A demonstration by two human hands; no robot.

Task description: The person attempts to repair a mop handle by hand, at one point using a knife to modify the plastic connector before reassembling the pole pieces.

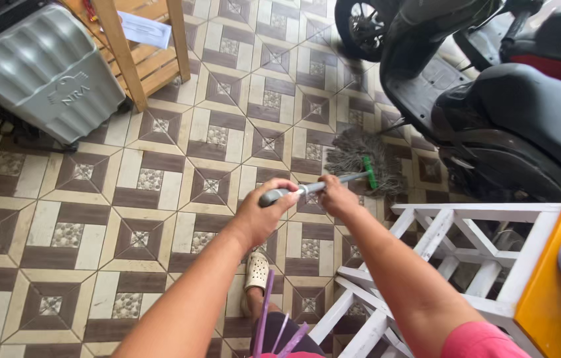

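Grey and stringy, the mop head (360, 159) lies spread on the tiled floor (128, 219), just beside the black scooter (492, 113), with a green clamp (369, 172) joining it to the mop handle (313, 187). You hold that handle in both hands. Your left hand (264, 211) is wrapped tight over the grey grip at the handle's top end. Your right hand (336, 195) is closed around the shaft a little farther down, near the left one. The handle slants away from you, down toward the scooter's footboard.

A white lattice stand (439, 265) sits at your right, close under your right forearm, with an orange surface (545, 298) against its far side. Your foot in a pale perforated clog (256, 272) rests on the tiles below your hands. A grey ribbed cover (42, 69) leans at the upper left, next to a wooden frame (141, 53) holding a sheet of paper (144, 30).
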